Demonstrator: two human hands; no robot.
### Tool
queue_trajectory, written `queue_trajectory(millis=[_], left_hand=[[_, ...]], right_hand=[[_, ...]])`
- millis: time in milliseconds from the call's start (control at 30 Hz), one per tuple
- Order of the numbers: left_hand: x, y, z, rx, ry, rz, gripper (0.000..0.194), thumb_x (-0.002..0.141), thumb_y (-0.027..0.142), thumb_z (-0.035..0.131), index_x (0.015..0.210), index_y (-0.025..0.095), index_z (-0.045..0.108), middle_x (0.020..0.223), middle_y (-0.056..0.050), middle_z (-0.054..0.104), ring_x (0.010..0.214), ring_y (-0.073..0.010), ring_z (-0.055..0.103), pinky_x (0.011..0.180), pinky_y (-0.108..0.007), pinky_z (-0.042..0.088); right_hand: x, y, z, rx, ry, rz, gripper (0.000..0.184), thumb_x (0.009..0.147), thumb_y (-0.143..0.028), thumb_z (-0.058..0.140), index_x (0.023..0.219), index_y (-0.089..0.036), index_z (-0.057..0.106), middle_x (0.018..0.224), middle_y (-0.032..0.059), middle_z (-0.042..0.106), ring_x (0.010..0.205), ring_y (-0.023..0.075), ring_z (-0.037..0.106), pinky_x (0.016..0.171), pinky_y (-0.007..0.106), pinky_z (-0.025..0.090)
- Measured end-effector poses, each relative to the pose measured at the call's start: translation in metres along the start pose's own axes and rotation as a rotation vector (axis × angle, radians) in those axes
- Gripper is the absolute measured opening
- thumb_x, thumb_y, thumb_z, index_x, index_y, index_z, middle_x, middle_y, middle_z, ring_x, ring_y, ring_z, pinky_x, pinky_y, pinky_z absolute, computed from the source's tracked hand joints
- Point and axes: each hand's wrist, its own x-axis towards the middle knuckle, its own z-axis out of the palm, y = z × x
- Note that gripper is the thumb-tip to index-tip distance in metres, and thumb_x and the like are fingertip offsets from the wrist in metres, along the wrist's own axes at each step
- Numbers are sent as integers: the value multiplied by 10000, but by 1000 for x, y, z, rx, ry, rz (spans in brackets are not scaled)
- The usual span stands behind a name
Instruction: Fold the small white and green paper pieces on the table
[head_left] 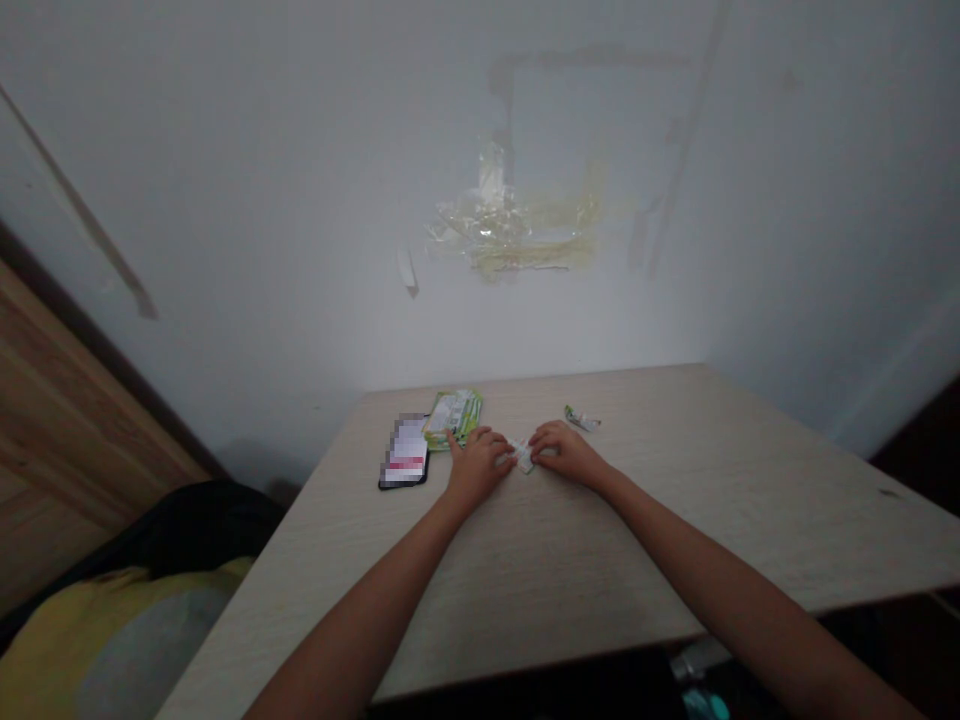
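Note:
Both my hands rest on a light wooden table (pixel 615 540) near its far edge. My left hand (pixel 478 463) and my right hand (pixel 564 450) are closed, each pinching one end of a small white wrapper (pixel 522 455) that lies between them on the tabletop. A green and white packet (pixel 453 416) lies just beyond my left hand, whose index finger points toward it. A torn scrap of green wrapper (pixel 581 419) sits just beyond my right hand.
A dark phone (pixel 405 452) lies face up left of the packet. The table stands against a white wall with old tape residue (pixel 510 225). A wooden panel (pixel 52 440) and a black and yellow bundle (pixel 135 590) are to the left.

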Motion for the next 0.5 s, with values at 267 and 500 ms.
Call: queue_trajectory(millis=[267, 500], left_hand=[[-1, 1, -1, 27, -60, 2, 289, 911, 493, 509, 1133, 415, 678, 1270, 16, 664, 1326, -304, 419, 1083, -759, -60], [1, 6, -5, 39, -83, -21, 331, 880, 574, 525, 1112, 394, 677, 1268, 10, 658, 1323, -317, 418, 1057, -794, -48]], right_hand=[[0, -6, 0, 6, -30, 30, 33, 806, -229, 719, 833, -238, 736, 977, 42, 732, 1001, 215, 632, 955, 389, 443], [1, -11, 2, 8, -28, 98, 41, 797, -218, 715, 835, -203, 706, 955, 54, 717, 970, 214, 629, 936, 384, 445]])
